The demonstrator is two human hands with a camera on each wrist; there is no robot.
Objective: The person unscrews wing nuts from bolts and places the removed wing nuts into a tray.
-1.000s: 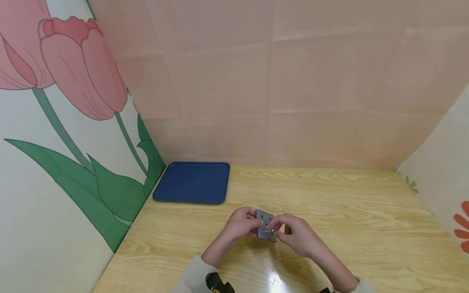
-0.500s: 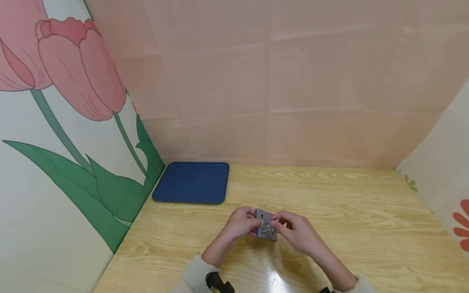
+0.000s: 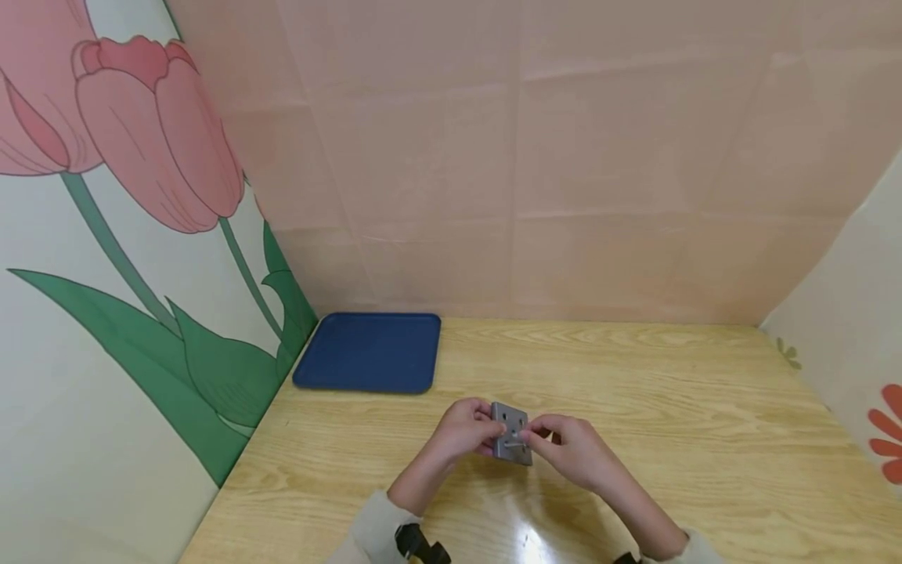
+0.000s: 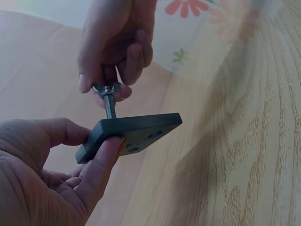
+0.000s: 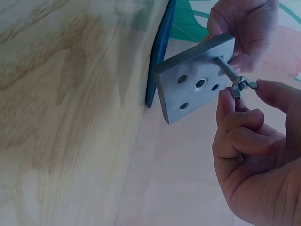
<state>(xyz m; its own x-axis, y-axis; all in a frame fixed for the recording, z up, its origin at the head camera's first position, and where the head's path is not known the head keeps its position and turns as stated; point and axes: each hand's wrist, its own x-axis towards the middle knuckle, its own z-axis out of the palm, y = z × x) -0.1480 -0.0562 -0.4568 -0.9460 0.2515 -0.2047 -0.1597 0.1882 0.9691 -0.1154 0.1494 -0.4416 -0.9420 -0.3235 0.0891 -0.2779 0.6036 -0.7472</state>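
Note:
A grey metal plate (image 5: 190, 77) with several round holes is held above the table, tilted. My left hand (image 3: 465, 429) pinches it by one edge, thumb on one face and fingers on the other. From a hole near a corner a threaded bolt (image 5: 226, 68) sticks out of the plate. On the bolt's outer end sits a wing nut (image 5: 241, 84), well apart from the plate's face. My right hand (image 3: 572, 448) pinches the wing nut's wings between thumb and index finger, the other fingers curled below. In the left wrist view, the wing nut (image 4: 107, 89) is partly covered by fingertips.
A blue tray (image 3: 369, 352) lies at the back left of the wooden table (image 3: 634, 376), near the tulip-printed side wall (image 3: 162, 141). A pinkish sheet (image 3: 514, 157) covers the back. At right stands a pale wall (image 3: 846, 313).
My right fingers have shifted slightly around the wing nut, lifting a little and coming back down. The left hand and plate have stayed nearly still.

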